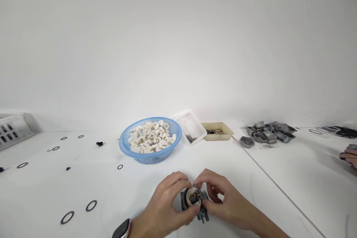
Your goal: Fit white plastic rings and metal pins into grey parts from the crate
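Near the front middle of the table is a grey metal carburetor [203, 195] with a white plastic float [190, 195] set in its upturned face. Around its left side my left hand [170, 202] is closed, thumb at the near edge and fingers at the far edge. My right hand [220, 200] is closed at the right side, thumb and index fingertip on the carburetor beside the float's hinge end. Whether a small pin is between those fingertips cannot be made out. A watch [122, 228] is on my left wrist.
Behind my hands stands a blue basket [150, 160] of white floats. Beside it are a clear tray [192, 124] with small metal pins and a yellowish tray [219, 136]. Grey metal bowls [269, 132] lie right; black rings [67, 217] lie left. Another person's hand [350, 156] shows far right.
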Demonstrator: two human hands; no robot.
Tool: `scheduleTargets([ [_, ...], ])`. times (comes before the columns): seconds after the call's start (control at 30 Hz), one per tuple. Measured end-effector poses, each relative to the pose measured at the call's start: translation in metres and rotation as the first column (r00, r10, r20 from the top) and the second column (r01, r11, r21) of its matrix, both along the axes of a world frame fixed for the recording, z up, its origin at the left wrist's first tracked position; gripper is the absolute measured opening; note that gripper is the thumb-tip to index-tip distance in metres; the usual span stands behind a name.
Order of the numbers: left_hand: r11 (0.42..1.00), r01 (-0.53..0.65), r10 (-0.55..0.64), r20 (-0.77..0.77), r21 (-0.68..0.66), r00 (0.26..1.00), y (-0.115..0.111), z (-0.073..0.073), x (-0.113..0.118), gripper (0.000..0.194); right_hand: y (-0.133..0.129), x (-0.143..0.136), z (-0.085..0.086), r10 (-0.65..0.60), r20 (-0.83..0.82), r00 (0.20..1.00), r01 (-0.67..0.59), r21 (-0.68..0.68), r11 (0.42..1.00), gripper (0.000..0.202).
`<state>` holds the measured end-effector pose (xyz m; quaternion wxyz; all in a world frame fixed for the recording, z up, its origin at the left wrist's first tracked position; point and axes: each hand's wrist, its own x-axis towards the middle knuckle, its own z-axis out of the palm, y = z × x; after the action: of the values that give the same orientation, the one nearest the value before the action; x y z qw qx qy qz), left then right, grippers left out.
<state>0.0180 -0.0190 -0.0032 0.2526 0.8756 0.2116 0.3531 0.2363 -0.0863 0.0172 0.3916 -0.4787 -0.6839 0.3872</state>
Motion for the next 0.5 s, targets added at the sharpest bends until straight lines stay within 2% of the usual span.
scheduleTargets([
  [0.5, 1.000, 0.000, 0.000, -0.031, -0.016, 1.000, -0.0001, 0.0024, -0.0014, 0.028, -0.0013, 0.0012, -0.0004, 0.015, 0.003, 1.000, -0.015, -0.006, 1.000, 0.046],
])
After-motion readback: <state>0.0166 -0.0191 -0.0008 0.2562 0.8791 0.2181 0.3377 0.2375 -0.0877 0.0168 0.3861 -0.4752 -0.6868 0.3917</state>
